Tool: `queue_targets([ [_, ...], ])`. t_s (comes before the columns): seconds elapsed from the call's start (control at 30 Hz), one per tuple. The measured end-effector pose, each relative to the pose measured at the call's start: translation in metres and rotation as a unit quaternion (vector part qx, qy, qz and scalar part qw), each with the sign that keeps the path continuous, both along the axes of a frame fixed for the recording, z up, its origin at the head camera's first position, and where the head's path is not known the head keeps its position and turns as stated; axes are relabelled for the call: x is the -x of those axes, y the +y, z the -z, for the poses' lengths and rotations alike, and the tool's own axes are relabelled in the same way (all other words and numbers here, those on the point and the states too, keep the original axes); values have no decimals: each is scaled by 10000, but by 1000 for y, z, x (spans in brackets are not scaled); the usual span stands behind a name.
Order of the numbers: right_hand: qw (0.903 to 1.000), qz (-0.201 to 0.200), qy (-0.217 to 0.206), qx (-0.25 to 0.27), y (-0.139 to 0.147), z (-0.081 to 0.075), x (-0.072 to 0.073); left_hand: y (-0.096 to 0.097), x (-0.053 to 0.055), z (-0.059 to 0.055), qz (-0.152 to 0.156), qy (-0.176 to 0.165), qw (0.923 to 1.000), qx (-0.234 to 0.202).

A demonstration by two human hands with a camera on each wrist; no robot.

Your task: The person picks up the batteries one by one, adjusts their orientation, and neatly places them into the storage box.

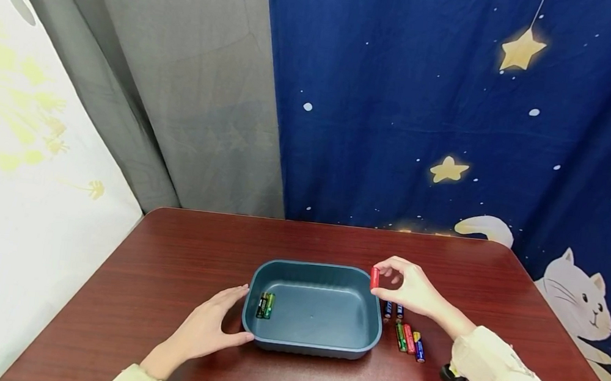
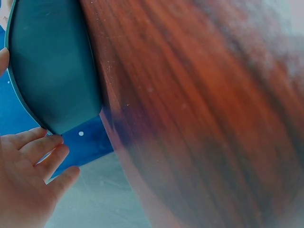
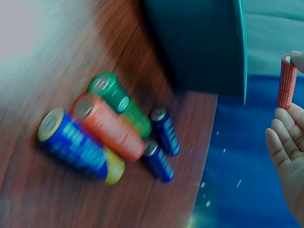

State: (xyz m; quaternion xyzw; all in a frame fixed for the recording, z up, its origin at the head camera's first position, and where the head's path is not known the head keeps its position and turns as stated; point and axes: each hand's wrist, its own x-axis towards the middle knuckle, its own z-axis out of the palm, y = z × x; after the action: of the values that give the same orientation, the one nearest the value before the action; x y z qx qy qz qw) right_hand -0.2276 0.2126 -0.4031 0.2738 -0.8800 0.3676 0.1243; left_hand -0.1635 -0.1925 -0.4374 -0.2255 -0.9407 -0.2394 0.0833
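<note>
Only the head view shows inside the blue-green bin [image 1: 320,324], where two green batteries [image 1: 270,306] lie side by side near its left end; the right wrist view, though, gives a closer look at the loose ones on the tabletop [image 1: 195,247] to the bin's right (blurred, yet with their metal ends plain): a green-wrapped battery [image 3: 120,104], a red-wrapped battery [image 3: 109,127] and a blue-and-yellow battery [image 3: 80,146] in a slanting row, with two slimmer blue batteries [image 3: 165,132] beside them; the left wrist view shows none of these, only the bin, the tabletop and the spread fingers of the left hand [image 1: 212,322], whose fingertips and thumb touch the rim at the bin's left end.

The held red battery [image 3: 287,81] is a slim cylinder with fine pale print along its side, too small to read, and a pale end; the right hand [image 1: 407,286] pinches it end to end between thumb and fingers; in the head view it stands nearly upright, in line with the bin's right rim.
</note>
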Motion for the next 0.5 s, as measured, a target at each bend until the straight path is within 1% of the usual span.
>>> queue_targets([
  [0.13, 9997, -190, -116, 30, -17, -5, 3, 0, 0, 1, -15, 14, 10000, 19],
  [0.27, 9992, -369, -180, 29, -34, -6, 6, 0, 1, 1, -7, -28, 10000, 1],
  [0.5, 9966, -821, 52, 41, -65, 1, 11, 0, 1, 0, -5, -101, 9999, -4],
])
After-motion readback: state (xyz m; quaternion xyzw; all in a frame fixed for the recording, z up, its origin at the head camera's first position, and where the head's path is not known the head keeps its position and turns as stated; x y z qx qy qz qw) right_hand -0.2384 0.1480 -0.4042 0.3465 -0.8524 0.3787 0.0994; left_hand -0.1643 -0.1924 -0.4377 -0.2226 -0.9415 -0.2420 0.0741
